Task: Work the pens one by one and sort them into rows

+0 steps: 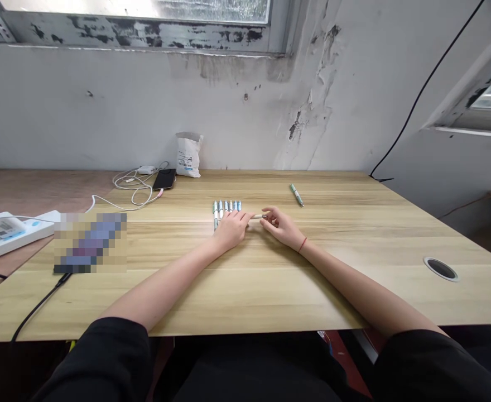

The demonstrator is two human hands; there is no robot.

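Observation:
A light-coloured pen (pixel 258 216) lies crosswise between my two hands, above the desk. My left hand (pixel 232 229) is closed on its left end, and my right hand (pixel 279 224) has thumb and fingers pinched at its right end. Behind my left hand stretches a row of several pens (pixel 226 205), side by side, their lower parts partly hidden by that hand. A single green and white pen (pixel 296 195) rests apart, farther back and to the right.
On the wooden desk (pixel 270 301) are a white packet (pixel 189 154), a black phone (pixel 164 179) with white cables, a blurred device (pixel 90 243) and a power strip (pixel 15 234) at the left. A round cable hole (pixel 441 269) is at the right.

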